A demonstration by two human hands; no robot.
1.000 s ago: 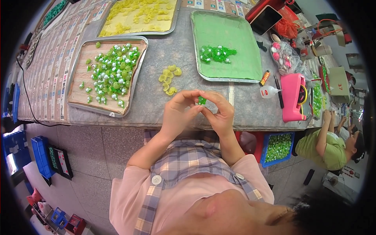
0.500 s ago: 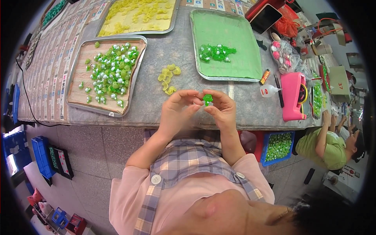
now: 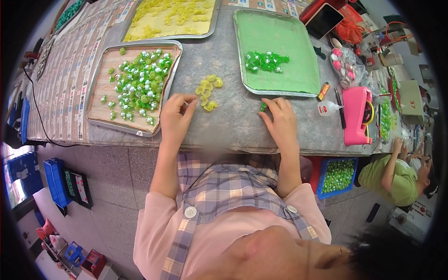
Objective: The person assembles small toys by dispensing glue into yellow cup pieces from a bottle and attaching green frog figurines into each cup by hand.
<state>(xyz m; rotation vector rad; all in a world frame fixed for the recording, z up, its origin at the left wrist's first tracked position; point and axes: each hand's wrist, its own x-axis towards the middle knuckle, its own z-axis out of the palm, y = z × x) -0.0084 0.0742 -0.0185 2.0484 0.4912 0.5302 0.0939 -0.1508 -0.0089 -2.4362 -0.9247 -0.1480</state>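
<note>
My right hand [image 3: 283, 122] is over the grey table just below the green-lined tray [image 3: 298, 51], its thumb and fingers closed on a small green plastic figure [image 3: 263, 107]. Several similar translucent green figures with white parts [image 3: 267, 61] lie clustered in that tray. Beside the right edge of the brown-lined tray [image 3: 100, 79] is my left hand [image 3: 178, 114], fingers curled, with a gap between thumb and forefinger and nothing visible in it. That tray bears a heap of green-and-white pieces [image 3: 140, 86]. Small yellow cup-like pieces [image 3: 205, 91] sit on the table between my hands.
A tray of yellow pieces [image 3: 170, 21] stands at the back. To the right are a squeeze bottle [image 3: 327, 108], a pink tape dispenser [image 3: 355, 116] and a dark-screened device [image 3: 323, 22]. A blue crate [image 3: 337, 176] of green pieces is below the table edge; another person [image 3: 394, 175] sits beyond.
My hands have parted from the middle: the left has moved left toward the brown-lined tray, the right has moved right toward the green-lined tray with the green figure. The view has shifted slightly.
</note>
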